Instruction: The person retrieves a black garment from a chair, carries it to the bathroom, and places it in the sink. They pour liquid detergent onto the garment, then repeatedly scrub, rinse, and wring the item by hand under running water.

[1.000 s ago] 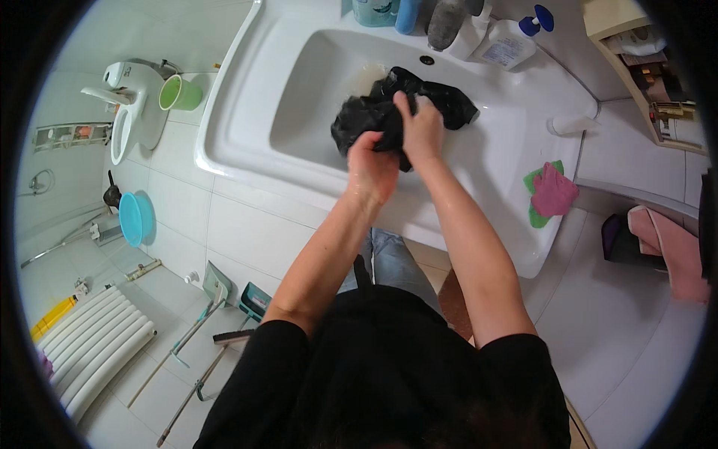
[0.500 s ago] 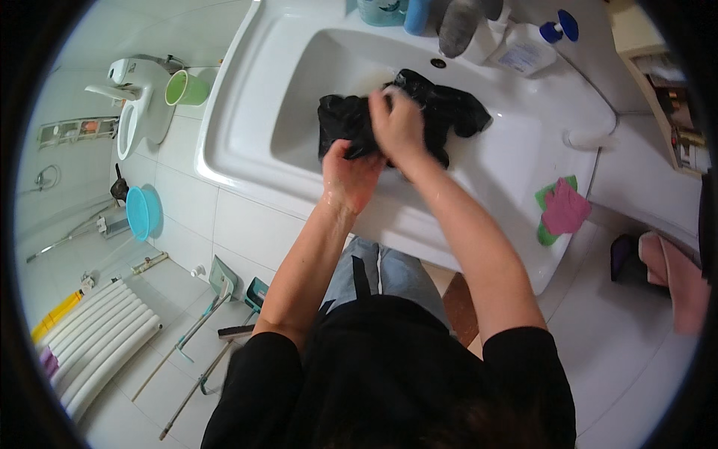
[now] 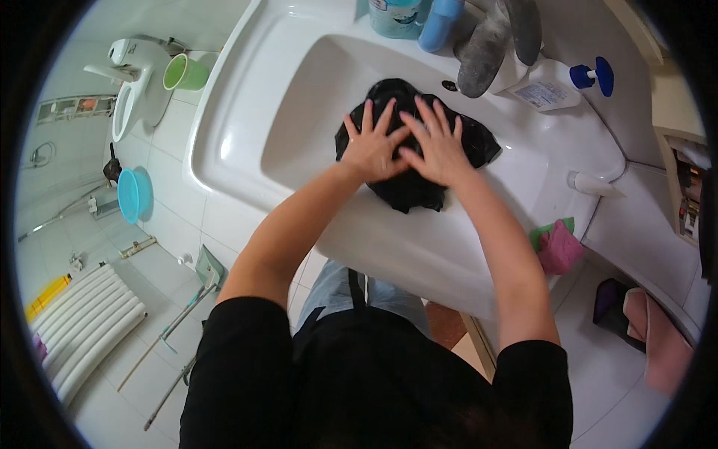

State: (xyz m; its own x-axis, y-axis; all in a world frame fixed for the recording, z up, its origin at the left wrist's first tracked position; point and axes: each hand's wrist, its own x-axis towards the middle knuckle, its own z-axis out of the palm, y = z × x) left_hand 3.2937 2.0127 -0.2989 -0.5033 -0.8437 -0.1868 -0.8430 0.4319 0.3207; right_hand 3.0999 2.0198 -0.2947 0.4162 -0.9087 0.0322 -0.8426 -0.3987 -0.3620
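Bunched up in the white sink basin (image 3: 295, 127) lies a wet black cloth item (image 3: 407, 191), probably a garment; its exact kind is hidden by the folds. On its left half rests my left hand (image 3: 372, 152), palm down with the fingers spread. My right hand (image 3: 437, 150) lies on the right half, fingers also spread, its thumb close to the left one. Neither hand grips the cloth. One edge of the black cloth spreads up the basin's right side.
Behind the basin stand a grey faucet (image 3: 482, 60), a blue bottle (image 3: 441, 26) and a white pump bottle (image 3: 546, 86). A white tube (image 3: 591, 183) and pink cloth (image 3: 559, 248) lie at right. Leftward are a green bin (image 3: 185, 73) and blue basin (image 3: 133, 196).
Both hands have gone from working the bunched cloth between them to lying flat and spread on it. The cloth is now gathered into a rounder heap. The view has shifted slightly.
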